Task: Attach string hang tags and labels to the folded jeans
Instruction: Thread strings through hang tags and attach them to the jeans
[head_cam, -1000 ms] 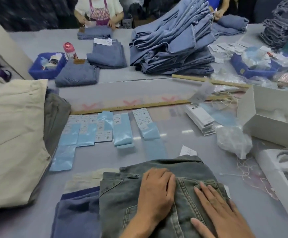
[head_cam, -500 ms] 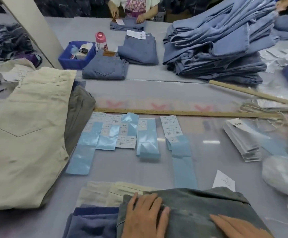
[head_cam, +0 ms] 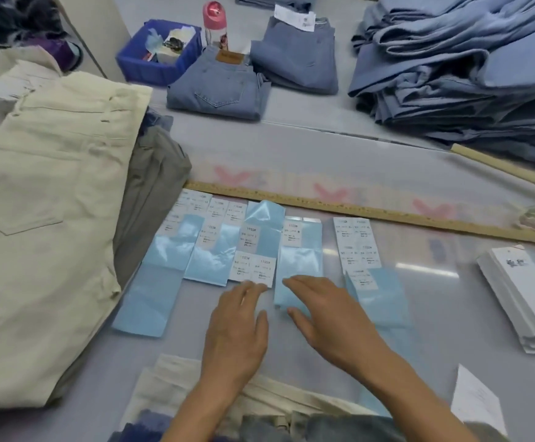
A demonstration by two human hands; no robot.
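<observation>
Several light-blue backing sheets with white sticker labels [head_cam: 253,247] lie in a row on the table. My left hand [head_cam: 237,327] reaches over them, its fingertips at the lower edge of a white label sheet. My right hand [head_cam: 326,314] lies with spread fingers on a blue sheet [head_cam: 298,269] just to the right. Neither hand grips anything. The folded grey-blue jeans [head_cam: 339,429] show at the bottom edge, under my forearms, on cream and navy folded ones. A stack of white hang tags [head_cam: 524,295] sits at the right.
A cream pair of trousers [head_cam: 42,224] over a grey pair fills the left. A wooden ruler [head_cam: 371,212] lies behind the labels. Farther back are folded blue jeans [head_cam: 218,87], a blue bin [head_cam: 157,55], a pink bottle [head_cam: 215,23] and a tall denim pile [head_cam: 470,71].
Both hands left the grey-blue jeans and moved forward onto the label sheets. The view tilted down and closer to the table.
</observation>
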